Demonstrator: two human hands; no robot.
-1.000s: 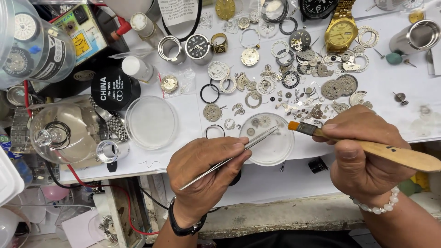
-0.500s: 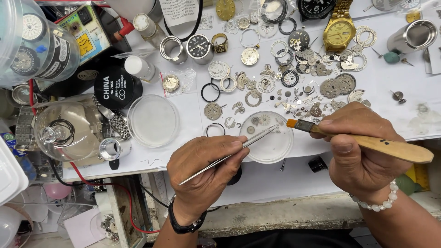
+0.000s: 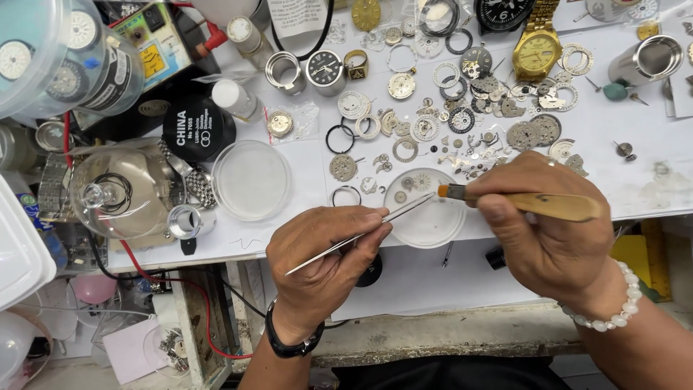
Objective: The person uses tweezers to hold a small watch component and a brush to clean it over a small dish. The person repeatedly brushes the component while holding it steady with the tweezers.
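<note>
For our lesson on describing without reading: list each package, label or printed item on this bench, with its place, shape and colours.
Black lid: left of centre, round, white print.
Meter box: top left, boxy, yellow face, black switch.
Paper slip: top centre, white, dark print.
Plastic tub: top-left corner, clear, holding dials.
Small bag: beside the lid, clear, holding a round part.

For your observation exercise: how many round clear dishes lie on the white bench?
2. One dish lies left of the left hand; the other dish sits under the tweezers' tip and brush. More may be hidden.
</note>
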